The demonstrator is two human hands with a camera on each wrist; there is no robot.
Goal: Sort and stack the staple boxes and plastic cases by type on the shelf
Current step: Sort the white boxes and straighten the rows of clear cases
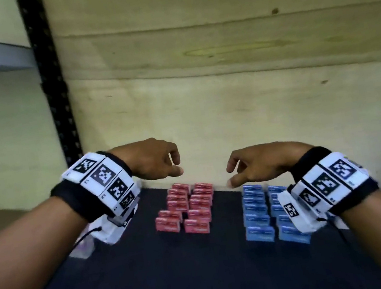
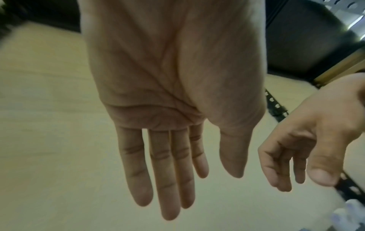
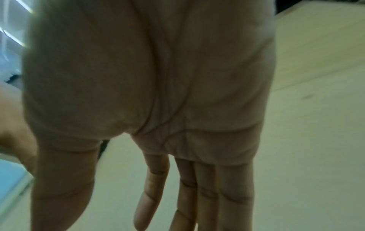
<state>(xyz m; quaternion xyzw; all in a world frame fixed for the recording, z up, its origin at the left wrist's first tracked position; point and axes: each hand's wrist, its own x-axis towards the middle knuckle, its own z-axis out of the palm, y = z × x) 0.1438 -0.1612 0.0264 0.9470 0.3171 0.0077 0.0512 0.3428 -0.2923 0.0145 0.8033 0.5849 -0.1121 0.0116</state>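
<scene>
Shelf board [image 1: 181, 283], dark and matte, runs nearest you, and no loose box or case shows on its bare front part. Next come your forearms with their black-and-white marker wristbands [image 1: 105, 180], and beneath the left one you can make out a clear plastic case [image 1: 83, 246], mostly hidden by the wrist unit, so how many lie there cannot be told. A little farther in, the small red cardboard staple boxes [image 1: 187, 207] stand in two neat columns side by side, and well apart to their right the small blue cardboard staple boxes [image 1: 260, 215] form two similar columns, partly covered by your right wristband. Beyond and above both groups, your left hand [image 1: 154, 160] hangs with fingers relaxed and holding nothing; the left wrist view shows them straight and slightly spread. Your right hand [image 1: 260, 165] is likewise empty, its fingers loose, and the right wrist view shows them extended. Farthest back stands the pale plywood back panel [image 1: 223, 76], with the black perforated steel upright [image 1: 49, 79] at left. Judging from this, the sorting looks essentially finished: colours are separated and grouped. What remains, if anything, is checking the clear cases by your left wrist, which are too hidden to judge.
</scene>
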